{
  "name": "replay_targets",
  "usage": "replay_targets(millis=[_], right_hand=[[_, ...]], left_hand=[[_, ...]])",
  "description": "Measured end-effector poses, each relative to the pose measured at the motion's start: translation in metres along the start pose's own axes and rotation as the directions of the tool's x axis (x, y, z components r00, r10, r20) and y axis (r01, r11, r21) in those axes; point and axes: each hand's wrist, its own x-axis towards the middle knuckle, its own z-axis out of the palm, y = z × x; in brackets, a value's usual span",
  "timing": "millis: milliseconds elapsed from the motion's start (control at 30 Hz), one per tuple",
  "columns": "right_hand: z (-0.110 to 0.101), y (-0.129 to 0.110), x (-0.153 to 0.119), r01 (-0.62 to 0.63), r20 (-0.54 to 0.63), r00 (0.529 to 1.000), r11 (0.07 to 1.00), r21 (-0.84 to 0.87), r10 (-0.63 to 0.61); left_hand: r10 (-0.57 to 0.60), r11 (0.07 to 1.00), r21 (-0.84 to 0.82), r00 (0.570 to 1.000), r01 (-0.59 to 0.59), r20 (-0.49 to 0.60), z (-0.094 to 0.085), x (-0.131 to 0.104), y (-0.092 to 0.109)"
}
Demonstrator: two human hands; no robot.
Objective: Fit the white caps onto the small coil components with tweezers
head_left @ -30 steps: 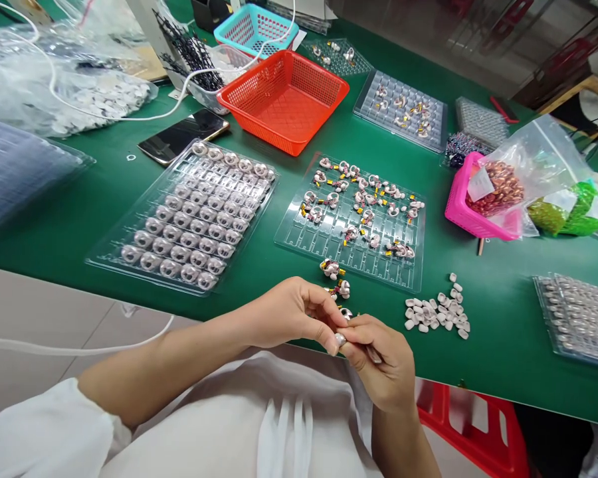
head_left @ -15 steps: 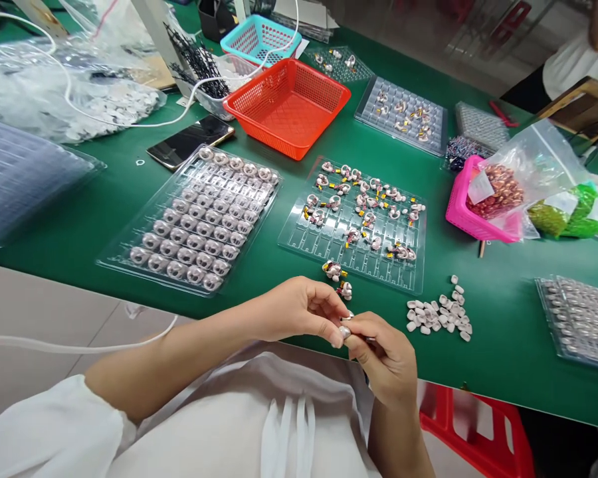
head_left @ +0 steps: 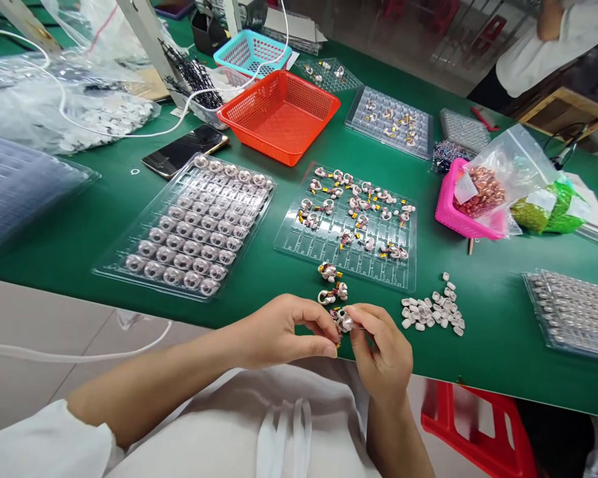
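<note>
A small pearly-white earbud part point(head_left: 346, 322) is pinched between the thumb and fingers of my right hand point(head_left: 385, 348). A thin dark sliver of something shows by those fingers; I cannot tell what it is. My left hand point(head_left: 292, 333) is beside the part, thumb and index finger apart, its fingertips close to the part's left side. Just beyond my hands, similar earbud assemblies point(head_left: 339, 291) with yellow tabs lie on the green table point(head_left: 259, 292). Past these, a clear tray point(head_left: 299, 247) carries many more such assemblies. Loose white caps point(head_left: 431, 312) lie right of my right hand.
Rows of shells fill a clear tray point(head_left: 167, 255) on the left. Beyond are a phone point(head_left: 184, 149), a red basket point(head_left: 279, 119) and a blue basket point(head_left: 252, 50). A pink basket point(head_left: 446, 206) and stacked trays point(head_left: 573, 315) stand right. Someone's white sleeve point(head_left: 533, 56) shows far right.
My left thumb and finger have come off the earbud part and opened. My right hand keeps it, now turned. Another assembly is visible on the table beyond my hands. The view has shifted slightly.
</note>
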Motion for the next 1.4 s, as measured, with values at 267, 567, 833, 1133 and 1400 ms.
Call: replay_targets(millis=[267,567,833,1133,1400], right_hand=[[-0.012,0.003,0.013,0.069,0.161,0.982,0.986,0.150,-0.094],[-0.027,-0.005,0.041,0.077,0.413,0.887,0.947,0.313,-0.208],[-0.014,0.008,0.031,-0.020,0.307,0.948,0.950,0.312,-0.081],[-0.010,0.008,0.018,-0.181,0.178,0.974,0.951,0.249,0.139],[0.006,-0.009,0.010,-0.401,0.120,0.916,0.879,0.257,0.383]], left_hand=[[-0.093,0.899,-0.422,0.993,0.117,0.077,-0.011,0.013,-0.013],[-0.164,0.772,-0.486,0.867,0.410,0.470,-0.008,0.034,-0.020],[-0.208,0.742,-0.547,0.909,0.388,0.362,-0.003,0.034,-0.022],[-0.273,0.731,-0.614,0.952,0.297,0.137,0.002,0.033,-0.022],[-0.207,0.804,-0.590,0.967,0.081,-0.150,0.014,0.032,-0.012]])
